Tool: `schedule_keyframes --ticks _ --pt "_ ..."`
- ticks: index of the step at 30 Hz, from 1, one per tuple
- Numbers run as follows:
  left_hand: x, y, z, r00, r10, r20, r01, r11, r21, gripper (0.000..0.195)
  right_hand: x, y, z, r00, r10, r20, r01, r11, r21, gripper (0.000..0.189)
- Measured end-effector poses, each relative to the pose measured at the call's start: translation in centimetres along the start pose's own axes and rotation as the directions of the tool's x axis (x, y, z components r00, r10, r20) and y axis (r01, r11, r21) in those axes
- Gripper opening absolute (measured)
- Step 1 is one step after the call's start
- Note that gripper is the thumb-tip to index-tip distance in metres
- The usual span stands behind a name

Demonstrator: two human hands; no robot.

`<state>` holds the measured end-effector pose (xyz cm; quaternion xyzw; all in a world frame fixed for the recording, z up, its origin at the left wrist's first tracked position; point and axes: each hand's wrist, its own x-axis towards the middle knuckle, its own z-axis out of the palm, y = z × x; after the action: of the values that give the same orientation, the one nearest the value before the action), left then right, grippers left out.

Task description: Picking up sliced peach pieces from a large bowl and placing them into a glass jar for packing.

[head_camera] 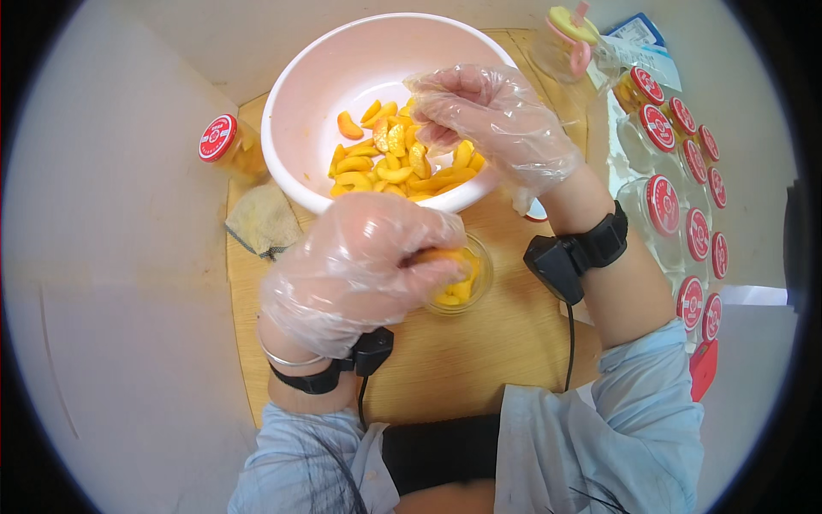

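Observation:
Both my hands wear clear plastic gloves. My left hand (366, 263) is over the mouth of a small glass jar (483, 286), its thumb and fingers pinching a yellow peach slice (443, 256). More peach pieces (453, 295) lie inside the jar, partly hidden by that hand. My right hand (498, 122) is raised above the right side of a large pale pink basin (302, 83), fingers curled and thumb bent in. Whether it holds anything is not visible. Many orange-yellow peach slices (392, 170) lie in the bottom of the basin.
A filled jar with a red lid (217, 138) and a beige cloth (263, 221) are at the left. Several red-lidded jars (663, 204) line the right side. Behind them are a clear cup with a yellow lid (573, 26) and packets (642, 58). A red-rimmed lid (537, 211) lies under my right wrist.

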<state>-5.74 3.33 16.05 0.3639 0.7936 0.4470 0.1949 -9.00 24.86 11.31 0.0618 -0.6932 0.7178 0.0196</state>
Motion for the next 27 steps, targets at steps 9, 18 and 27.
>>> schedule_keyframes --ticks 9,18,27 --pt "0.4 -1.0 2.9 0.982 0.177 0.063 -0.188 0.905 0.381 0.009 0.0 0.1 0.1 1.000 -0.005 -0.020 0.004 0.999 -0.047 0.032" --pt "1.0 -1.2 1.8 0.930 0.196 -0.310 -0.141 0.972 0.190 0.013 0.3 0.6 -0.4 0.999 -0.025 0.038 0.027 0.998 -0.048 0.032" --pt "3.5 -5.5 -0.9 0.701 -0.214 -0.680 0.047 0.965 -0.256 0.028 -0.6 -2.2 -0.5 0.994 -0.034 -0.102 0.024 0.995 -0.098 0.031"
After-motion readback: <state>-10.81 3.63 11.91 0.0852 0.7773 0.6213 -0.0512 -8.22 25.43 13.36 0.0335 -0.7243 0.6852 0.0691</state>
